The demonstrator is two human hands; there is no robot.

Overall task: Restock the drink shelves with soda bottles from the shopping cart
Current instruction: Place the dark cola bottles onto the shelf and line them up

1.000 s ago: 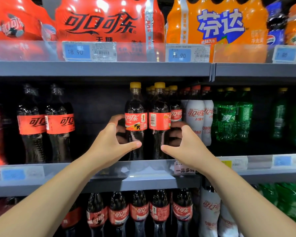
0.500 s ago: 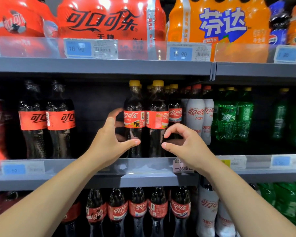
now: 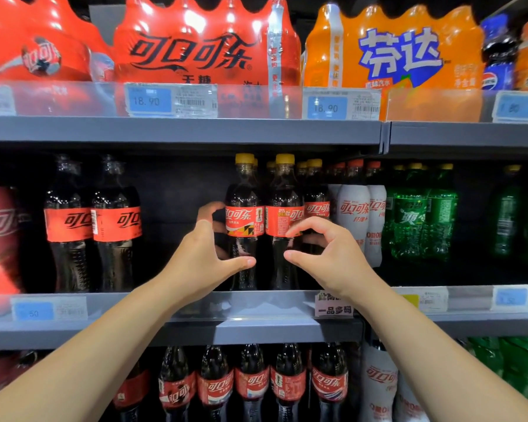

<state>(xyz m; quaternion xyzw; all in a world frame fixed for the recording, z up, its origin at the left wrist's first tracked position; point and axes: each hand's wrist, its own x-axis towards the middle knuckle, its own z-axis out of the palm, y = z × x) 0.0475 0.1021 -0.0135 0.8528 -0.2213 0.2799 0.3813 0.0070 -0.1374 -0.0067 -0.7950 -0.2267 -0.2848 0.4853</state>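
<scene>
Two yellow-capped cola bottles stand upright side by side at the front of the middle shelf: the left bottle and the right bottle, both with red labels. My left hand hovers just in front and left of the left bottle, fingers curved and apart, holding nothing. My right hand is in front and right of the right bottle, fingers curled open, off the bottle. More yellow-capped colas stand in rows behind them. The shopping cart is out of view.
Two black-capped cola bottles stand to the left, with a dark gap between them and the front pair. White bottles and green soda bottles stand to the right. Shrink-wrapped multipacks fill the top shelf; colas line the lower one.
Both hands have let go of the two front bottles and drawn back a little toward me, fingers spreading. The bottles stay standing at the shelf front.
</scene>
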